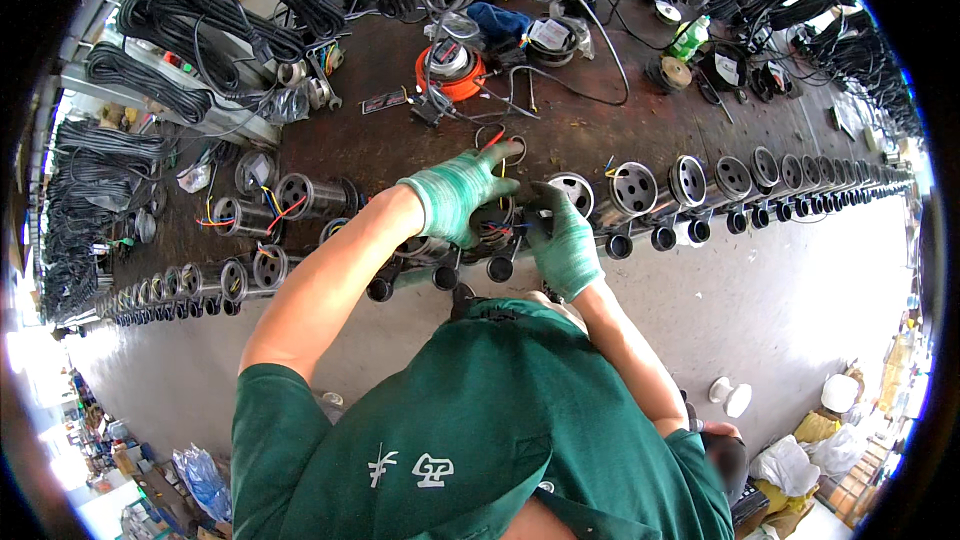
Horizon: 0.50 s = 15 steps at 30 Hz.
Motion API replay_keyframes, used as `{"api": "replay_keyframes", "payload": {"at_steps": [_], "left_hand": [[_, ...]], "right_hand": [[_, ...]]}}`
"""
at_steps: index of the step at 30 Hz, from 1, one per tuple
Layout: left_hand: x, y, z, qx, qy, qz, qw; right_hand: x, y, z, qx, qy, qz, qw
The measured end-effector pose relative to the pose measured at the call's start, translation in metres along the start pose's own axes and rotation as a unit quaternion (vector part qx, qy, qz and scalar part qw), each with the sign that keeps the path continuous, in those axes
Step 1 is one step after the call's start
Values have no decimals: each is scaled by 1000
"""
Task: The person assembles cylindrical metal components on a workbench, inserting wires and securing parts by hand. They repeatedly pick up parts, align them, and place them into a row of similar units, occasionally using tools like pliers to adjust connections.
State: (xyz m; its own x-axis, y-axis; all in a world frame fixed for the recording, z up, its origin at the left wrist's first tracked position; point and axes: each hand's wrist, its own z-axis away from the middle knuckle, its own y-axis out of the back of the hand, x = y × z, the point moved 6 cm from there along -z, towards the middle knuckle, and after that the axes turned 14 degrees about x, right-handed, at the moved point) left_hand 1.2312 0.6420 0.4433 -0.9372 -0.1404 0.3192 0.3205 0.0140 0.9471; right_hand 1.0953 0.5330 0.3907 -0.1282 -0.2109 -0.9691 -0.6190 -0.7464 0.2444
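While two gloved hands flank wires, grip unclear, one orange ring lies beyond.

Mint green on the fabric-gloved left hand, and mint green again on the fabric-gloved right hand! The wearer's short-sleeved cloth shirt comes in deep green, with white markings. Red and blue flash on the thin wires, silver-grey on the round metal cylinders. And there's vivid orange, a ring-shaped coil, against a dark-brown, scuffed tabletop!
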Motion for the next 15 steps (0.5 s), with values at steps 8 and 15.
{"api": "replay_keyframes", "payload": {"at_steps": [8, 15], "left_hand": [[15, 3, -14, -113, -24, -7, 993], [2, -10, -4, -66, -73, 17, 995]], "right_hand": [[22, 5, 2, -77, -33, 32, 996], [63, -26, -8, -100, -66, 1, 993]]}}
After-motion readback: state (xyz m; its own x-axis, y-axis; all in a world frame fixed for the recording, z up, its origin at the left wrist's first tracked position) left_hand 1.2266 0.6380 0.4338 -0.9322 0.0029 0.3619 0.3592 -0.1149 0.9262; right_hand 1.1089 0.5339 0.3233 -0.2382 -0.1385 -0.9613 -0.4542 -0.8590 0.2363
